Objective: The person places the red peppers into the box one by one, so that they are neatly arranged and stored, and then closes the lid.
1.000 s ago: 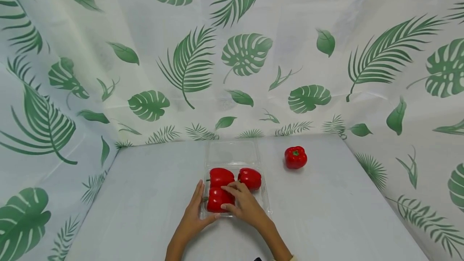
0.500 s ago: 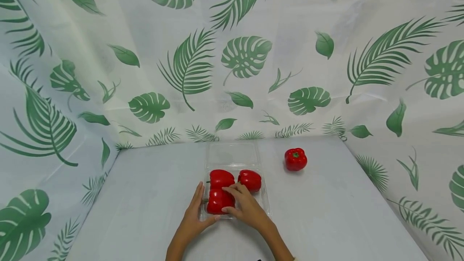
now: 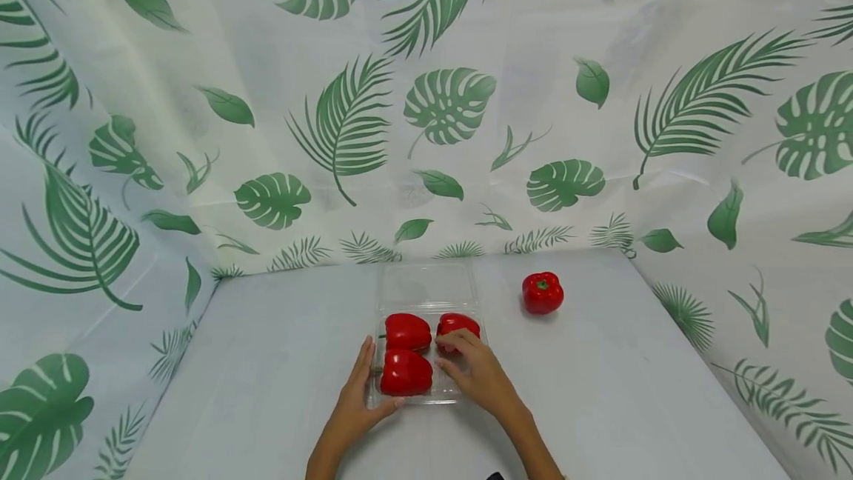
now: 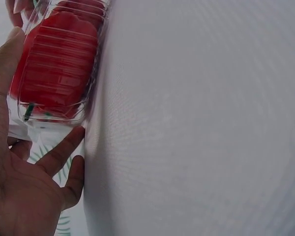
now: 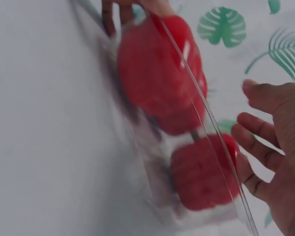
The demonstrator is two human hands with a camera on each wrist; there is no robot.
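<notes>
Pointing its stem [image 3: 378, 371] left, the nearest pepper [image 3: 406, 372] lies long axis crosswise, both hands [image 3: 353, 397] [image 3: 485, 380] unclenched

Red inside and beside the clear container [image 3: 445, 389]

The clear container sits on a white bench [image 3: 266, 361], its lid [image 3: 428, 286] spread out at its far side. Along the container's left half lie a far-left pepper [image 3: 407, 332] and a near-left pepper [image 3: 407, 373], stems toward its left wall. The right-side pepper [image 3: 457, 323] occupies the container's far right. The left hand [image 3: 355, 393] spans the container's near-left corner, fingers along its left side. The right hand [image 3: 481, 372] is over the container's right half, partly covering the right-side pepper; contact is unclear. A loose pepper [image 3: 543, 293] stands right of the container, green stem up. Beyond the container rises a leaf-printed sheet [image 3: 466, 198].
</notes>
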